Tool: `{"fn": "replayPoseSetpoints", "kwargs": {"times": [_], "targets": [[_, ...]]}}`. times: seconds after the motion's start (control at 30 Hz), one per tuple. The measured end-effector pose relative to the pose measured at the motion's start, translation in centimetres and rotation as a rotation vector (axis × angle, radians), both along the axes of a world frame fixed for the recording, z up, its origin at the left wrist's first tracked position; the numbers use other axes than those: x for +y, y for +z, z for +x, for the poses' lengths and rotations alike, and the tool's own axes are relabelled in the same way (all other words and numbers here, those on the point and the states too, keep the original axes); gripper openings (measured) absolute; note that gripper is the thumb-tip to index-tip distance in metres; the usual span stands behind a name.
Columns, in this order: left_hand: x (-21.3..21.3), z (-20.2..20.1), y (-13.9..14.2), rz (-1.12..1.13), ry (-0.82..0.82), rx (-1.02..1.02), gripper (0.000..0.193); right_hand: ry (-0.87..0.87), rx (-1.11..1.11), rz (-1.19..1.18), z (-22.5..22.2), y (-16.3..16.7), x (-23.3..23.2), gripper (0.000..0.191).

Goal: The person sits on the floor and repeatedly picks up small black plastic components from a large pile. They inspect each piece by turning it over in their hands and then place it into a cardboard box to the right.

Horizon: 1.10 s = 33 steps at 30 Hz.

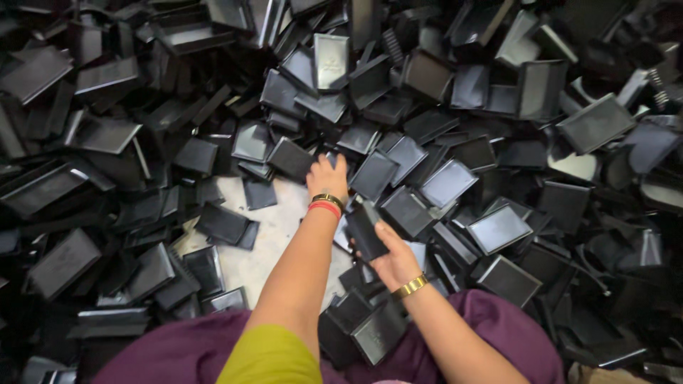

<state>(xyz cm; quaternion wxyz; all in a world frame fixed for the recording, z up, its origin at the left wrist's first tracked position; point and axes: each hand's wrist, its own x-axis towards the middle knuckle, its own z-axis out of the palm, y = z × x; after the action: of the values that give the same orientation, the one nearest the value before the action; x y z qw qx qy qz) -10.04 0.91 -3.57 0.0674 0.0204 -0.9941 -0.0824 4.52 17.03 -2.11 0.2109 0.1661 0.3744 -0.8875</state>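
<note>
Pale floor (281, 238) shows only in a small patch near the person; everywhere else, left, right and far, it is buried under a heap of black plastic trays (498, 227). They are shallow rectangular pieces with raised rims, lying tilted, overlapping and upside down. Those that face up have nothing in them.

The person sits with a purple garment (171, 352) across the lap. A few trays rest against it on the near side.

The work looks to be at the picking stage. The right hand (393, 262), with a gold bangle at the wrist, is closed around one black tray (366, 231), held up just above the pile near the middle. The left hand (327, 178), with red and gold bangles, is stretched farther out, palm down, fingers spread on the trays at the far edge of the bare patch. I cannot tell whether it has hold of one. Lifting a piece there would call for the fingers to hook a rim clear of its overlapping neighbours.
</note>
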Motion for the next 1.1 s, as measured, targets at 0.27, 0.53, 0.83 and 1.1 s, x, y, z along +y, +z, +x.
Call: {"fn": "replayPoseSetpoints", "kwargs": {"times": [0.27,0.53,0.83,1.1], "targets": [[-5.2,6.4,4.7,0.591,0.023,0.062,0.077,-0.082,0.175,0.126,0.0,1.5,-0.3,0.048],[-7.1,17.8,8.0,1.754,0.033,-0.408,0.094,0.277,0.608,0.43,2.3,2.7,-2.0,0.043],[-1.7,17.4,3.4,1.896,0.396,-0.432,0.074,0.256,0.534,0.114,1.8,1.2,0.5,0.053],[-2.9,15.2,2.7,0.937,0.037,-0.157,0.075,0.142,0.307,0.409,0.1,-1.1,1.3,0.041]]}}
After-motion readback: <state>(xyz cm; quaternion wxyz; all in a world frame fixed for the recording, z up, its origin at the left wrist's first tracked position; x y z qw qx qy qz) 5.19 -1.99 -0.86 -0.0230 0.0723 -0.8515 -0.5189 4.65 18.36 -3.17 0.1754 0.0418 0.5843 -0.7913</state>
